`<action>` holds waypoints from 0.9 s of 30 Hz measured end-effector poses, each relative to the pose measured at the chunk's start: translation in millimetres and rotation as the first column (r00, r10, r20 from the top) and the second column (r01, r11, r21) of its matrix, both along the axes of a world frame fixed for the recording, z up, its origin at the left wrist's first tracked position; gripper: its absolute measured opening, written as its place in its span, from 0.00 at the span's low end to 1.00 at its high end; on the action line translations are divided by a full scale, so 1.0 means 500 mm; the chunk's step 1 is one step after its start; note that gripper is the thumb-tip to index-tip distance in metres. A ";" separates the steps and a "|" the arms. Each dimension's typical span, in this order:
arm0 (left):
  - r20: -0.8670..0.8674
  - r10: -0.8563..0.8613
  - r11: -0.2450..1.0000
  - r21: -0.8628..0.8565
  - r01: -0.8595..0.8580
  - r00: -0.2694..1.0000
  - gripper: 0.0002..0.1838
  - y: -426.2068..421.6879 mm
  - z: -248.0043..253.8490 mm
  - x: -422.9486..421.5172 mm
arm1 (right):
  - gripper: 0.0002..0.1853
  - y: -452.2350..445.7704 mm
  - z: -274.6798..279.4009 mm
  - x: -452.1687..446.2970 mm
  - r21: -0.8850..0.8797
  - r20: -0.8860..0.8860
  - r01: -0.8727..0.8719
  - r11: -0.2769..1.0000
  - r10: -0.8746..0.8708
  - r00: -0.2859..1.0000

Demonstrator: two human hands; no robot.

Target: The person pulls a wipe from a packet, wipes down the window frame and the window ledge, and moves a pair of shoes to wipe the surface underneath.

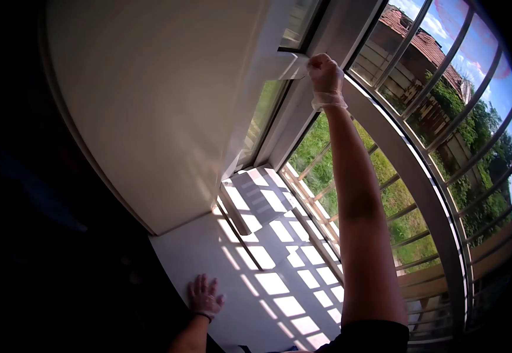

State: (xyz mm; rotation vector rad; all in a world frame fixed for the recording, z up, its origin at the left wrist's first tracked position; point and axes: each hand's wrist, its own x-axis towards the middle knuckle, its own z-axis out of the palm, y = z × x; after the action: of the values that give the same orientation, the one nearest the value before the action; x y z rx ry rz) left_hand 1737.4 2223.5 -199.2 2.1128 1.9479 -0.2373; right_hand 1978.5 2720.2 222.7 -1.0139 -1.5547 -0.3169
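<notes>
My right hand [325,72], in a clear thin glove, is raised at arm's length against the pale window frame [400,147]. Its fingers are curled into a fist, and whatever they may grip is hidden. Low on the left, my left hand [206,295] lies on the white windowsill [191,247] with fingers spread. It also wears a clear glove, with a dark band at the wrist. Bars of sunlight and shadow fall across the sill.
A broad pale panel [150,106] stands on the left, beside the sill. A pale strip-like piece [238,209] sits near the panel's lower corner. Metal bars [444,76] run outside the glass, with grass [315,156] and a tiled roof [418,38] beyond.
</notes>
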 end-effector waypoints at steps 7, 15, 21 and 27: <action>0.005 -0.023 1.000 0.007 0.023 1.000 0.35 0.004 0.002 -0.004 | 0.06 -0.002 0.045 -0.050 -0.215 0.015 0.285 0.934 -0.289 0.957; 0.028 -0.026 0.997 0.067 0.024 0.999 0.35 -0.007 -0.017 -0.005 | 0.10 -0.016 0.063 -0.116 -0.374 0.066 0.138 0.917 -0.122 0.990; 0.062 -0.011 0.994 0.108 0.004 0.998 0.34 -0.008 -0.014 -0.008 | 0.11 -0.039 0.045 -0.153 -0.357 0.079 -0.046 0.933 0.079 0.994; 0.039 -0.030 0.994 0.104 0.025 0.999 0.34 -0.004 -0.014 0.002 | 0.10 -0.069 -0.045 -0.189 -0.191 -0.280 -0.234 0.953 0.176 0.944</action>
State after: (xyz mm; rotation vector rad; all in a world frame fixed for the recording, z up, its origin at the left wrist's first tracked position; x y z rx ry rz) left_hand 1738.6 2221.6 -206.4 2.1922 1.9486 -0.1000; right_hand 1884.1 2685.5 200.1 -1.0075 -1.4595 0.1367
